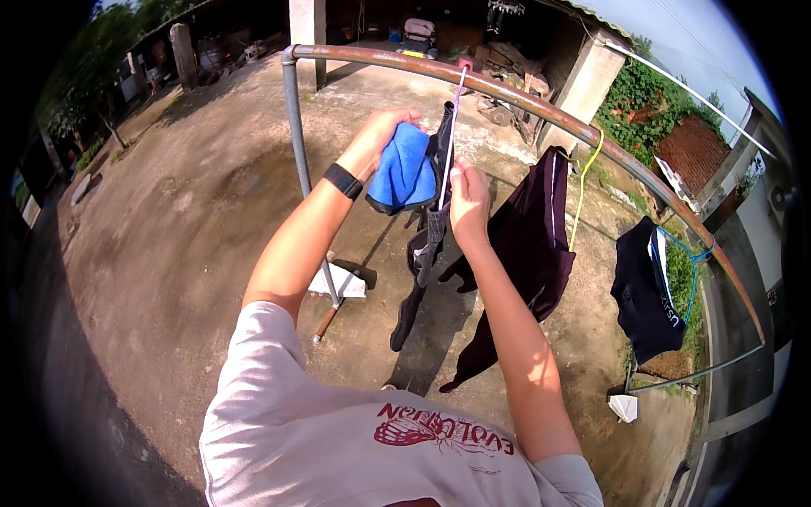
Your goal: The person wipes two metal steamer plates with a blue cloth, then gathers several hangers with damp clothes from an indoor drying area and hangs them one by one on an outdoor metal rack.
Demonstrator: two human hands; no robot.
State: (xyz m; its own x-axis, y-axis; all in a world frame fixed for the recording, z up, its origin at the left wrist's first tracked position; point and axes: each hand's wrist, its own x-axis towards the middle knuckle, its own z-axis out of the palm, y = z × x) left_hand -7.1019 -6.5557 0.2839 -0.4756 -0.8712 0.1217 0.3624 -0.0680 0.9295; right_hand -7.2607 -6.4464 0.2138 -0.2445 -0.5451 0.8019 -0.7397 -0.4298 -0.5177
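Note:
My left hand, with a black band on its wrist, is closed on the top of a bright blue cloth with a dark lower edge. Just to its right, a white and purple clothes hanger hangs from the rusty rail. A dark garment drapes down from this hanger, long and narrow. My right hand is closed at the hanger's right side, thumb up against it; its other fingers are mostly hidden. The blue cloth partly covers the dark garment's upper part.
The curved rusty rail stands on a grey post. Dark maroon trousers hang on a yellow-green hanger to the right. Further right, a black garment hangs on a blue hanger. White blocks sit by the rail's feet.

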